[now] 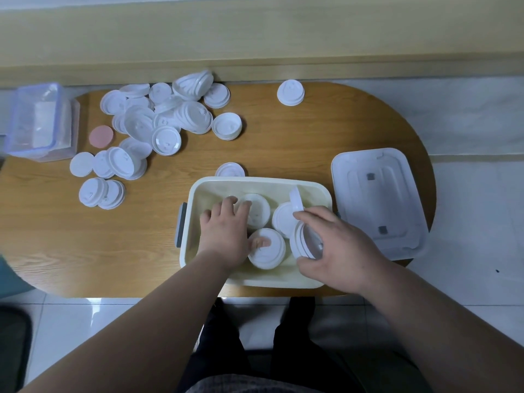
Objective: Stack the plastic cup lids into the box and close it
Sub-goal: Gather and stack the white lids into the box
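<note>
Inside box (255, 181) | right hand (338, 246) grips lid stack (307, 242) | left hand (224, 232) flat, fingers spread on lids (268, 255)

Holds both bare forearms (141, 321) forward, converging from the lower corners. Lays the left hand (224, 234) palm down, fingers spread and straight, thumb out to the right, tips resting on lids (269, 258). Curls the right hand (337, 245) round a tilted lid stack (307, 245) — index over the far edge, thumb at the near edge.
</note>
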